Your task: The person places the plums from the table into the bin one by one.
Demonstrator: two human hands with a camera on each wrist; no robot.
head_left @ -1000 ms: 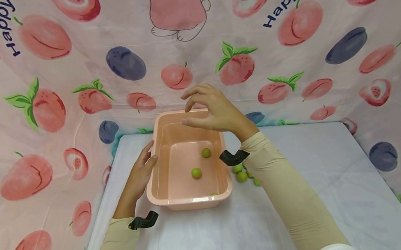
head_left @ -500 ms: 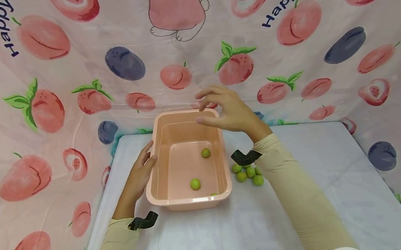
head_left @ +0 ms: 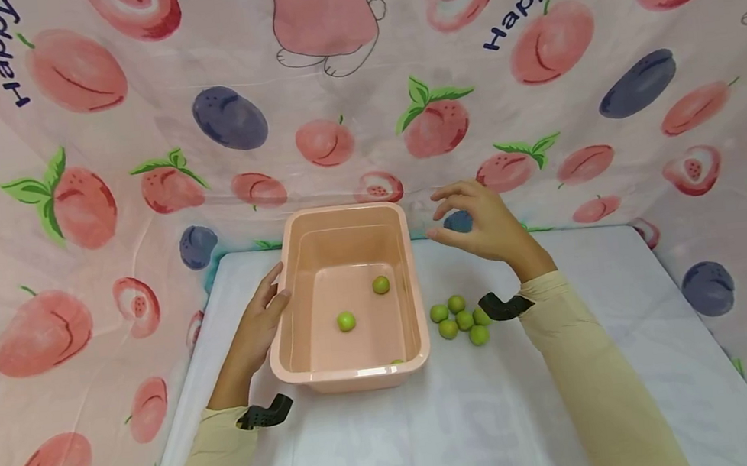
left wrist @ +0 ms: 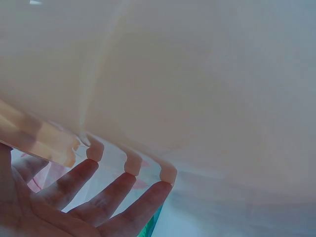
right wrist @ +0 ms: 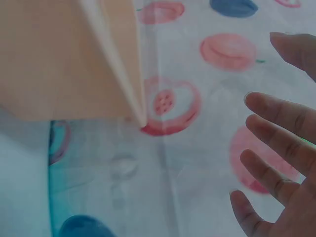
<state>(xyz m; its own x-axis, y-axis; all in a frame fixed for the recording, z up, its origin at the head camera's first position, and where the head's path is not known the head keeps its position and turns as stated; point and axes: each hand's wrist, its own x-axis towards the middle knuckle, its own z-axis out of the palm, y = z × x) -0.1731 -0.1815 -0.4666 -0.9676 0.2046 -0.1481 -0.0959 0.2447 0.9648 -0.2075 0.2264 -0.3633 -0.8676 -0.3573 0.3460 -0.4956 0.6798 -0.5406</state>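
A peach-coloured plastic basin (head_left: 359, 373) stands on the white table. Inside lie two small round green fruits that look like limes (head_left: 346, 321), and a third shows partly behind the front rim. My left hand (head_left: 257, 331) rests against the basin's left side, thumb at the rim. In the left wrist view its fingers (left wrist: 148, 205) are extended, their tips touching the glossy outer wall. My right hand (head_left: 483, 222) is raised to the right of the basin and holds nothing. Its fingers are spread and loosely bent. Below it, several more limes (head_left: 464, 320) lie clustered on the table.
The white table (head_left: 398, 445) extends in front of the basin and to its right. A fruit-printed cloth (head_left: 344, 98) hangs behind and along both sides. A black wrist mount (head_left: 505, 306) on the right arm overlaps part of the lime cluster.
My right hand has moved right and slightly down, from over the basin to beyond its right rim. One lime in the basin has rolled forward, then back and left. My left hand stays put.
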